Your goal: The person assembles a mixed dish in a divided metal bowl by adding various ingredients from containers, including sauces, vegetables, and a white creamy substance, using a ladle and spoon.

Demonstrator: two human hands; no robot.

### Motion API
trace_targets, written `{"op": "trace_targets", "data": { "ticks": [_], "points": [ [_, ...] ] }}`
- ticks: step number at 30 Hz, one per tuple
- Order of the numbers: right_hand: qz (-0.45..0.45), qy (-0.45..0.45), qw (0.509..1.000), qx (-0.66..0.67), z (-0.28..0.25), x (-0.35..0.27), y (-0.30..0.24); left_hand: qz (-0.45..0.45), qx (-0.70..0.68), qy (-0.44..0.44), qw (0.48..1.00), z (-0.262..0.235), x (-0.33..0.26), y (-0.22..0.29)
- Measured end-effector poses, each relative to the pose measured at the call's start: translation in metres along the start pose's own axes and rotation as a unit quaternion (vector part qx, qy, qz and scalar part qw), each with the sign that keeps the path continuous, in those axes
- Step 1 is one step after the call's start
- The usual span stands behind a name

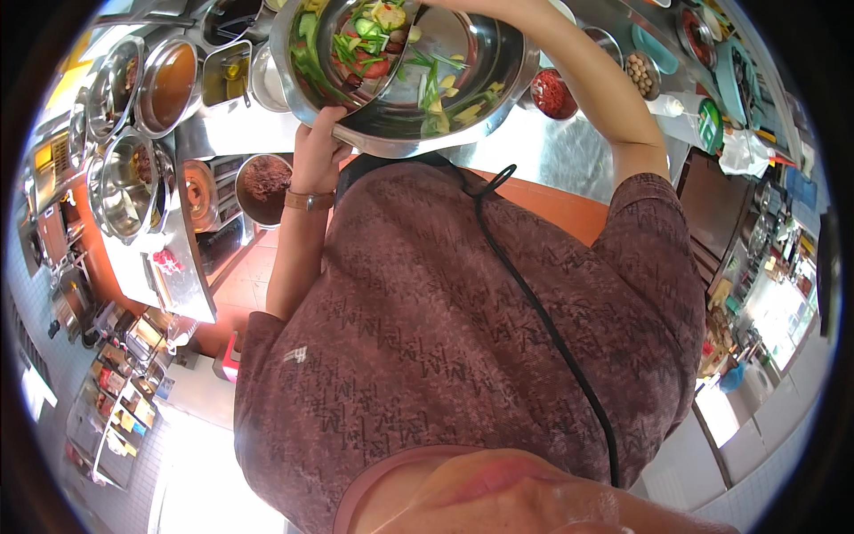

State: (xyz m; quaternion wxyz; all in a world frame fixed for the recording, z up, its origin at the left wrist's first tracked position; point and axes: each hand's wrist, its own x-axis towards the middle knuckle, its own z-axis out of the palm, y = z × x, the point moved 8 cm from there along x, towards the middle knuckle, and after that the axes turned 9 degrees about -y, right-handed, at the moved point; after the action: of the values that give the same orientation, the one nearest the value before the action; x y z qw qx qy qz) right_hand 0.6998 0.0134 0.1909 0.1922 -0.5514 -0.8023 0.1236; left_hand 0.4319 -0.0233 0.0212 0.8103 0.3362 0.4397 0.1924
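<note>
A wide steel basin [491, 125] stands at the top of the head view, with cut green and yellow vegetables [436, 98] scattered in it. On its left side a smaller tilted steel bowl [398, 76] holds green pieces, red slices that look like tomato, and a yellow round slice. My left hand [318, 147], with a brown wristband, is closed at the basin's near left rim. My right hand [471, 4] reaches over the basin's far side; the upper edge of the picture cuts it off, so its fingers do not show.
To the left stand a pot of brown liquid [167, 84], a square container of yellowish oil [227, 76], steel bowls [129, 187] and a pot of reddish-brown mince [265, 182]. On the right are a bowl of red chopped food [555, 94] and a bowl of small round items [640, 75].
</note>
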Motion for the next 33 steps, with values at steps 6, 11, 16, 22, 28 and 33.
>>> {"op": "trace_targets", "data": {
  "ticks": [6,11,16,22,28,33],
  "points": [
    [0.089,0.120,0.972,0.179,-0.023,-0.012,0.012,0.015,-0.009,0.067,0.998,-0.025,-0.039,-0.007],
    [0.080,0.111,0.945,0.297,0.044,0.013,0.064,0.040,-0.087,0.193,0.976,-0.098,-0.118,-0.035],
    [0.123,0.064,0.916,0.378,0.121,0.063,0.070,0.088,-0.168,0.310,0.932,-0.152,-0.184,-0.054],
    [0.077,0.046,0.942,0.323,0.147,0.130,0.024,0.144,-0.258,0.353,0.888,-0.225,-0.210,-0.068],
    [0.137,0.129,0.978,0.090,0.069,0.192,0.001,0.133,-0.260,0.327,0.899,-0.293,-0.205,-0.042],
    [0.186,0.189,0.964,-0.015,-0.014,0.214,0.102,0.103,-0.204,0.247,0.942,-0.336,-0.180,-0.003]
  ]
}}
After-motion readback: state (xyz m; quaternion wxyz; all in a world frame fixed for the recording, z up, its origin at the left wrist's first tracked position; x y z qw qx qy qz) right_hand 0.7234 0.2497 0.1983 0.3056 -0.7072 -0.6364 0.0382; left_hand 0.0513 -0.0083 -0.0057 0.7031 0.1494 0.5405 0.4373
